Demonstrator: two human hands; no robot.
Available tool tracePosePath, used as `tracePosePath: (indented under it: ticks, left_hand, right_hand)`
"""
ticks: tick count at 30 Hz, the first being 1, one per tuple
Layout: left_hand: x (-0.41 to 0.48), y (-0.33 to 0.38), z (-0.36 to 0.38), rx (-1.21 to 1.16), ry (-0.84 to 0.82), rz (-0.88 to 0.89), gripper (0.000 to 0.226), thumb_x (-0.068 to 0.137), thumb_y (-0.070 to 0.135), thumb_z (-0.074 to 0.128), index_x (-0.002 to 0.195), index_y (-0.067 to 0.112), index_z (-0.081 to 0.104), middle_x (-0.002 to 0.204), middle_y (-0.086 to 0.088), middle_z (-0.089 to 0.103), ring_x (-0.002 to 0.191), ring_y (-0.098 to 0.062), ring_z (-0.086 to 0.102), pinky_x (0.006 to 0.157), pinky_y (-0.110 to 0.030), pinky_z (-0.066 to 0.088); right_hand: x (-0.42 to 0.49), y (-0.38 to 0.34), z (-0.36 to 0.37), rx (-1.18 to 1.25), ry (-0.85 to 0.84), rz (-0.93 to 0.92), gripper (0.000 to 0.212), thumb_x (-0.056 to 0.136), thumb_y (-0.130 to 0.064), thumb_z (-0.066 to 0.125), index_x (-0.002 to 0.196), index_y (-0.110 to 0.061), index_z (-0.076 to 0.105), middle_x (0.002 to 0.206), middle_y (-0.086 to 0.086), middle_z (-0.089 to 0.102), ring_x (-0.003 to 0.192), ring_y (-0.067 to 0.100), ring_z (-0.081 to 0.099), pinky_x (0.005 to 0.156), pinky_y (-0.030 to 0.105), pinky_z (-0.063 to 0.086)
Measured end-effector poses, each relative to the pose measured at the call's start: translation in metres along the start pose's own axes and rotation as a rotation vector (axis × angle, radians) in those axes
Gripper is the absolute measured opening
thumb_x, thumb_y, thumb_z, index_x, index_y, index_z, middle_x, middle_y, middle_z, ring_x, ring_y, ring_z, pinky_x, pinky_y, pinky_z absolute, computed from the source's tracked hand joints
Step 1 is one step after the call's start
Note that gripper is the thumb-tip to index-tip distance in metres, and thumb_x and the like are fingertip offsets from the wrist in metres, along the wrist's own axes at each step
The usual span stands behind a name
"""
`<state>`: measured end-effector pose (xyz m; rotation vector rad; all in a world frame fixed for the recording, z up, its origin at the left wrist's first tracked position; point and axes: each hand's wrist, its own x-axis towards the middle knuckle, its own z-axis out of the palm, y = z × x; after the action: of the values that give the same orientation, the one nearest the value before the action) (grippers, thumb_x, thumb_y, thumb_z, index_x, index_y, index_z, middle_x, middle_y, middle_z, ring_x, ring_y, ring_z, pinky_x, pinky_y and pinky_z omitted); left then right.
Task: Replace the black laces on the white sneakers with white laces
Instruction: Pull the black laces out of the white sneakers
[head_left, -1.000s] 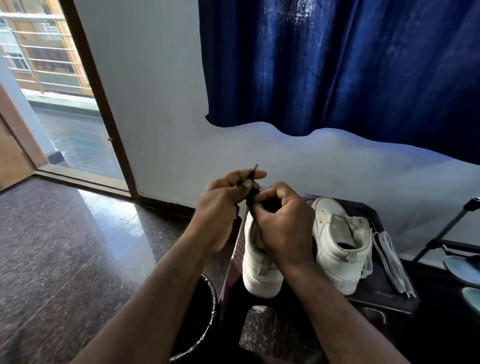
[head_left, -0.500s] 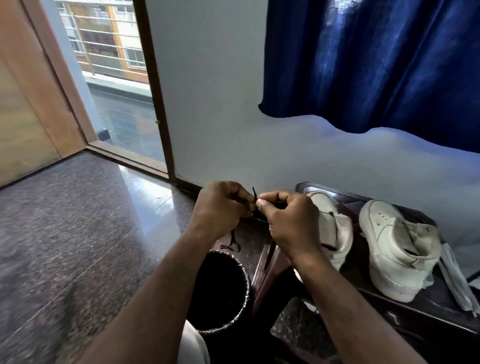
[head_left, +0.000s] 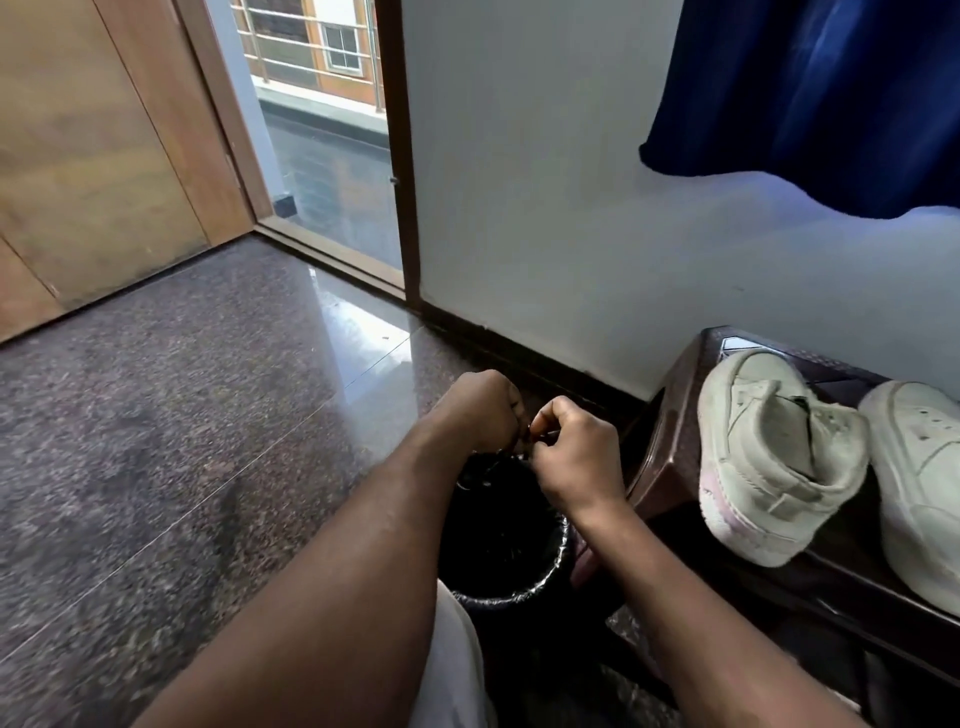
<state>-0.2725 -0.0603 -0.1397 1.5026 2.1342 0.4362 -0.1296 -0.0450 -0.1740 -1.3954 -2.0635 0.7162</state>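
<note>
- Daylight comes through the doorway (head_left: 322, 171) and throws glare on the glossy floor (head_left: 358, 317).
- The bin (head_left: 498, 525) is almost black inside.
- Edges bend; the picture is slightly soft.

Polished speckled granite floor (head_left: 156, 441), pale wall (head_left: 545, 208), blue curtain (head_left: 831, 93), wooden door (head_left: 93, 156), daylit balcony doorway (head_left: 332, 156).

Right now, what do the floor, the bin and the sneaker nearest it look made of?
Floor: polished speckled stone, probably granite; it mirrors the doorway light. Bin: black, with a glinting rim, perhaps a plastic liner. Sneaker: matte white leather or synthetic, stitched panels, scuffed.
</note>
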Motion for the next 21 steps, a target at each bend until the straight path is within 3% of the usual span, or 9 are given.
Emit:
tracePosePath:
  ticks: [3, 6, 9, 13, 17, 21]
  left_hand:
    - [0.001, 0.0, 0.002, 0.08, -0.024, -0.016, 0.014, 0.075, 0.016, 0.073, 0.079, 0.028, 0.077, 0.089, 0.0, 0.077, 0.083, -0.022, 0.071, 0.077, -0.036, 0.061]
    - [0.001, 0.002, 0.003, 0.1, 0.001, -0.008, 0.018, 0.075, 0.013, 0.07, 0.086, 0.024, 0.08, 0.088, -0.002, 0.076, 0.085, -0.024, 0.071, 0.08, -0.038, 0.062]
    - [-0.001, 0.007, 0.003, 0.09, 0.037, 0.004, 0.019, 0.074, 0.01, 0.071, 0.071, 0.028, 0.077, 0.079, 0.002, 0.076, 0.081, -0.021, 0.072, 0.077, -0.035, 0.062]
    - [-0.006, 0.02, -0.001, 0.061, 0.104, 0.034, 0.026, 0.075, 0.01, 0.07, 0.059, 0.031, 0.07, 0.074, 0.006, 0.075, 0.079, -0.017, 0.072, 0.074, -0.031, 0.06]
    - [-0.019, 0.042, -0.009, -0.011, 0.198, 0.102, 0.028, 0.077, 0.011, 0.071, 0.058, 0.031, 0.067, 0.075, 0.004, 0.074, 0.077, -0.017, 0.07, 0.073, -0.029, 0.058]
    - [-0.036, 0.07, -0.018, -0.083, 0.342, 0.181, 0.024, 0.078, 0.007, 0.071, 0.073, 0.028, 0.08, 0.077, 0.008, 0.076, 0.079, -0.013, 0.069, 0.074, -0.025, 0.055]
  right_hand:
    - [-0.003, 0.009, 0.009, -0.028, -0.111, 0.02, 0.023, 0.078, -0.006, 0.074, 0.086, -0.026, 0.066, 0.075, -0.009, 0.069, 0.07, 0.009, 0.068, 0.07, 0.035, 0.06]
    - [-0.007, 0.019, 0.011, -0.031, -0.171, 0.035, 0.025, 0.08, -0.006, 0.077, 0.091, -0.026, 0.067, 0.084, -0.009, 0.071, 0.075, 0.005, 0.069, 0.076, 0.033, 0.061]
    - [-0.009, 0.025, 0.003, -0.026, -0.126, 0.034, 0.021, 0.081, -0.008, 0.079, 0.087, -0.025, 0.069, 0.083, -0.01, 0.071, 0.074, 0.003, 0.068, 0.075, 0.03, 0.06]
    - [-0.011, 0.018, -0.017, 0.009, -0.014, -0.053, 0.007, 0.086, -0.016, 0.076, 0.087, -0.022, 0.073, 0.081, -0.01, 0.073, 0.071, 0.001, 0.063, 0.066, 0.009, 0.046]
    - [-0.012, 0.002, -0.045, 0.007, 0.089, -0.166, 0.005, 0.086, -0.021, 0.072, 0.09, -0.019, 0.072, 0.082, -0.005, 0.074, 0.077, 0.017, 0.069, 0.073, 0.034, 0.054]
    - [-0.015, -0.009, -0.079, -0.021, 0.192, -0.251, 0.007, 0.086, -0.016, 0.073, 0.093, -0.018, 0.075, 0.086, 0.001, 0.075, 0.08, 0.022, 0.068, 0.07, 0.034, 0.051]
